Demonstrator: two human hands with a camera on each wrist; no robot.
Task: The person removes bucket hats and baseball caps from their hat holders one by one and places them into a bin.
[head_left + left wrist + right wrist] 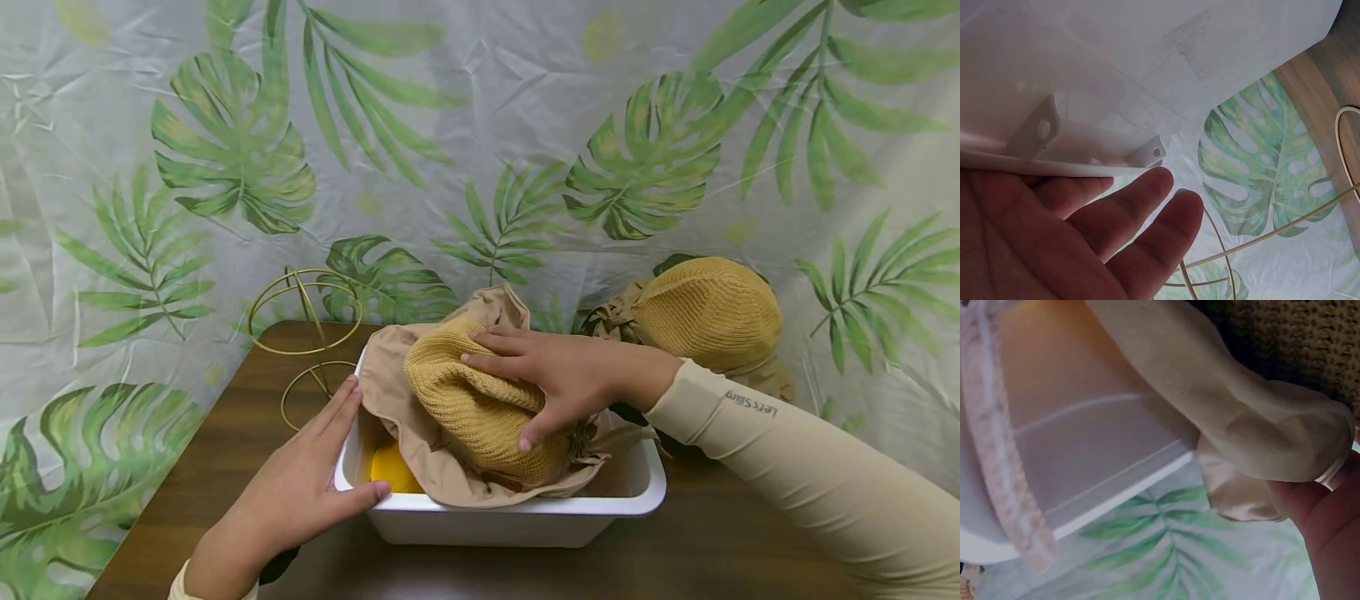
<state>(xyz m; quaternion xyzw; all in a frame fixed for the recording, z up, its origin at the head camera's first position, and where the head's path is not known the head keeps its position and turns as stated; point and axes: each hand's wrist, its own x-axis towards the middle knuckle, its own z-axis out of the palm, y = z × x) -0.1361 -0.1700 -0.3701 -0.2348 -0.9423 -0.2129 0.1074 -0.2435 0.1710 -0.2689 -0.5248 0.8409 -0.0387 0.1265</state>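
Note:
In the head view, a mustard knit hat point(480, 400) with a wide beige cloth brim point(393, 354) lies in a white plastic tub point(480, 529). My right hand point(570, 375) rests on the knit crown, fingers and thumb spread over its folds. The right wrist view shows part of that hand point(1338, 531) beside the beige brim point(1260, 412). My left hand point(300, 475) touches the tub's left end, its fingers straight along the outside and its thumb over the front rim. Under the brim, something bright yellow point(393, 467) shows inside the tub.
A gold wire stand point(307, 346) is behind my left hand on the dark wooden table point(217, 442). Another mustard knit hat point(708, 312) with beige cloth stands at the back right. A leaf-print sheet point(480, 125) hangs behind the table.

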